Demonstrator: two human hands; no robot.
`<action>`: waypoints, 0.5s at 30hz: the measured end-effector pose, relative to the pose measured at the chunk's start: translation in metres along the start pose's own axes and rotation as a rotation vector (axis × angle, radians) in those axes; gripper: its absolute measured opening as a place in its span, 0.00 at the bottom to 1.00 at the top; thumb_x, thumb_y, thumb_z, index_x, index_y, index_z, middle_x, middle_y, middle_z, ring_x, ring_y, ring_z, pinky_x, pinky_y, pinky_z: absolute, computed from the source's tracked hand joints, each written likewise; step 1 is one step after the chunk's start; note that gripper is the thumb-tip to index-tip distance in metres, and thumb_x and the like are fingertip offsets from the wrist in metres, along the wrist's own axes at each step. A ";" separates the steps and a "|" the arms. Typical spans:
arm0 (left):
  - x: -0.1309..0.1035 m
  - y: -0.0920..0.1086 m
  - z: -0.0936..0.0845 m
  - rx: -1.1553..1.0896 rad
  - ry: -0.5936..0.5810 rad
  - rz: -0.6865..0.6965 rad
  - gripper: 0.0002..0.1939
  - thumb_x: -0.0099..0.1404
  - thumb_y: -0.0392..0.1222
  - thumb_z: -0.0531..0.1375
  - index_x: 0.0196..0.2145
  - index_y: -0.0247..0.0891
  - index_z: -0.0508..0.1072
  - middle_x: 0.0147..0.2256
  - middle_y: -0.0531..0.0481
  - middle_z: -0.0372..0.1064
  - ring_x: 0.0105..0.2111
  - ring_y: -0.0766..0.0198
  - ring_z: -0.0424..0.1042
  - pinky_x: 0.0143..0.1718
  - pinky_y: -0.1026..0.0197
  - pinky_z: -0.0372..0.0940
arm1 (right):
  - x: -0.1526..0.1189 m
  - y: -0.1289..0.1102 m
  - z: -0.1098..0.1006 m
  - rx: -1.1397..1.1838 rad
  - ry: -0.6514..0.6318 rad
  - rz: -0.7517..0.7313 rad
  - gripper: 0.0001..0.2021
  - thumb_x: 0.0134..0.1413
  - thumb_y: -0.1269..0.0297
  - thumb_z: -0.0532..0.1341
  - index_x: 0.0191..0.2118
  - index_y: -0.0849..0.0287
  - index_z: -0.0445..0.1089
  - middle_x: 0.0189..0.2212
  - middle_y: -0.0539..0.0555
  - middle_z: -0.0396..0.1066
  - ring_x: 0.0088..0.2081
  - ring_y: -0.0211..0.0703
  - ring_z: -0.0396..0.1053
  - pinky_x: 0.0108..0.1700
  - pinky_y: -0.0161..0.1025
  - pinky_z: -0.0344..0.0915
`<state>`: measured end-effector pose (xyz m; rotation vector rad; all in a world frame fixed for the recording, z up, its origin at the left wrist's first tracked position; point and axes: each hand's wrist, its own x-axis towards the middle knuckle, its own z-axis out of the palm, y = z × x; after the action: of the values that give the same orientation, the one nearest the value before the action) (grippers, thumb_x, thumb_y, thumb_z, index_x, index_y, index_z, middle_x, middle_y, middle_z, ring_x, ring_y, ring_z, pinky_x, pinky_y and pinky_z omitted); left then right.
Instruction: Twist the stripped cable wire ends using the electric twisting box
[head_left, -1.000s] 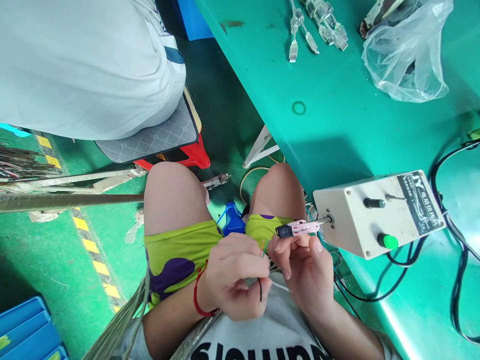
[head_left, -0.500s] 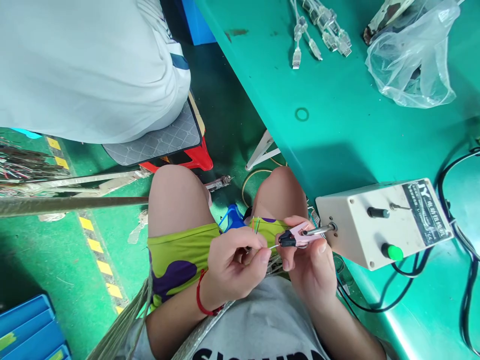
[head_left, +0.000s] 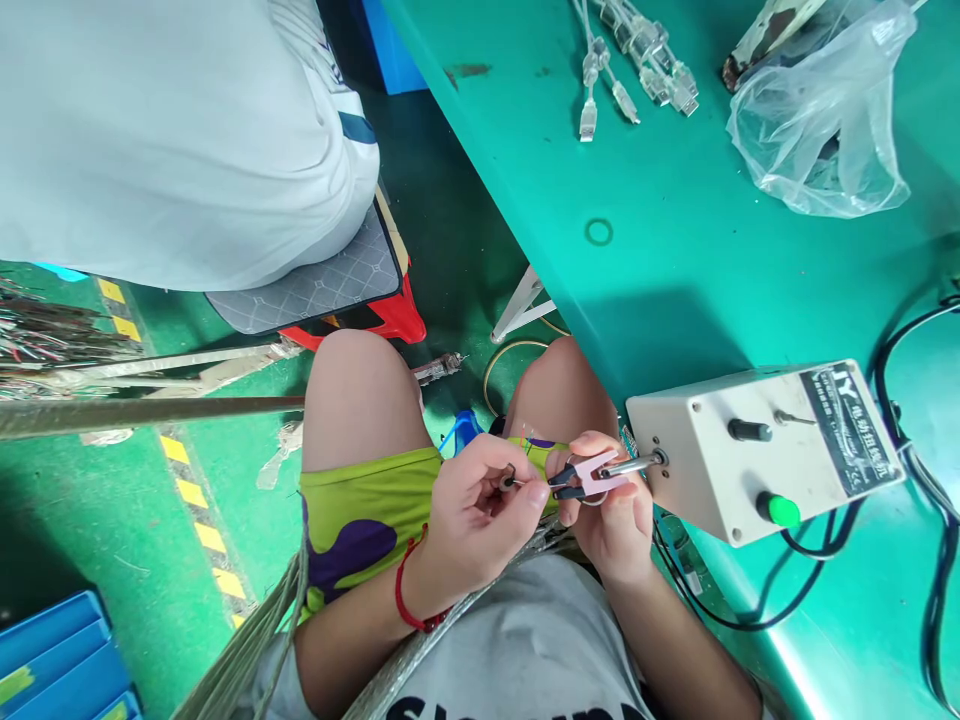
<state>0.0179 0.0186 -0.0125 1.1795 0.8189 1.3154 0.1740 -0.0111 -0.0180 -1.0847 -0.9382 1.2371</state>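
Observation:
A small pink clip (head_left: 598,473) with black jaws sits on the metal shaft (head_left: 637,464) of a white box (head_left: 750,450) with a green knob. My left hand (head_left: 491,510), with a red bracelet at the wrist, pinches a thin cable end just left of the jaws. Around the clip, my right hand (head_left: 615,510) has its thumb below and fingers behind, touching it. The clip's jaws are parted. Thin coloured wires (head_left: 529,437) stick up behind my left hand.
Clear USB cables (head_left: 649,60) and a plastic bag (head_left: 825,130) lie on the green table (head_left: 675,270). A seated person in white (head_left: 187,140) is at the upper left. Grey cables (head_left: 255,640) cross my lap; blue bins (head_left: 67,660) stand lower left.
The clip's jaws have parted. My left hand has moved slightly right, closer to the jaws, and my right hand has shifted a little left around the clip.

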 end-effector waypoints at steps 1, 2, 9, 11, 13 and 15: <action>0.000 0.000 0.000 0.001 -0.002 -0.003 0.11 0.82 0.47 0.67 0.41 0.42 0.73 0.26 0.58 0.70 0.20 0.71 0.63 0.21 0.68 0.58 | -0.001 0.001 -0.001 0.000 0.004 0.000 0.22 0.79 0.37 0.62 0.55 0.50 0.77 0.18 0.46 0.70 0.19 0.45 0.66 0.25 0.41 0.64; 0.001 0.000 0.000 0.001 -0.005 -0.007 0.11 0.83 0.47 0.67 0.41 0.43 0.73 0.26 0.57 0.71 0.20 0.71 0.64 0.21 0.68 0.59 | -0.002 0.002 -0.002 0.001 0.010 0.004 0.22 0.79 0.37 0.62 0.55 0.50 0.77 0.19 0.46 0.69 0.19 0.45 0.66 0.26 0.41 0.64; -0.001 0.000 -0.001 0.001 -0.015 0.021 0.08 0.82 0.44 0.67 0.42 0.43 0.75 0.27 0.58 0.71 0.20 0.70 0.64 0.21 0.68 0.60 | -0.006 0.011 -0.011 -0.011 -0.026 0.022 0.28 0.79 0.34 0.59 0.60 0.53 0.80 0.21 0.49 0.70 0.22 0.46 0.69 0.26 0.42 0.66; -0.004 0.001 -0.004 0.049 -0.009 0.033 0.06 0.82 0.42 0.66 0.43 0.43 0.76 0.27 0.56 0.71 0.21 0.69 0.67 0.22 0.66 0.62 | -0.006 0.004 -0.012 -0.096 -0.083 0.000 0.28 0.83 0.37 0.55 0.61 0.52 0.81 0.23 0.52 0.75 0.24 0.48 0.71 0.26 0.43 0.67; -0.008 0.001 -0.008 0.124 -0.001 0.067 0.04 0.82 0.41 0.66 0.44 0.42 0.77 0.28 0.55 0.73 0.22 0.67 0.69 0.24 0.65 0.64 | -0.010 -0.013 -0.014 -0.194 -0.169 -0.016 0.23 0.84 0.43 0.57 0.58 0.52 0.84 0.24 0.53 0.78 0.24 0.49 0.74 0.27 0.43 0.68; -0.010 0.000 -0.011 0.198 0.002 0.130 0.02 0.81 0.40 0.66 0.47 0.42 0.78 0.30 0.54 0.75 0.24 0.66 0.72 0.26 0.64 0.66 | -0.021 -0.037 -0.019 -0.346 -0.256 -0.099 0.15 0.81 0.52 0.64 0.56 0.52 0.86 0.28 0.53 0.83 0.26 0.48 0.78 0.30 0.44 0.73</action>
<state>0.0061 0.0107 -0.0168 1.4076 0.9016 1.3644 0.1993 -0.0343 0.0132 -1.1463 -1.4251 1.1749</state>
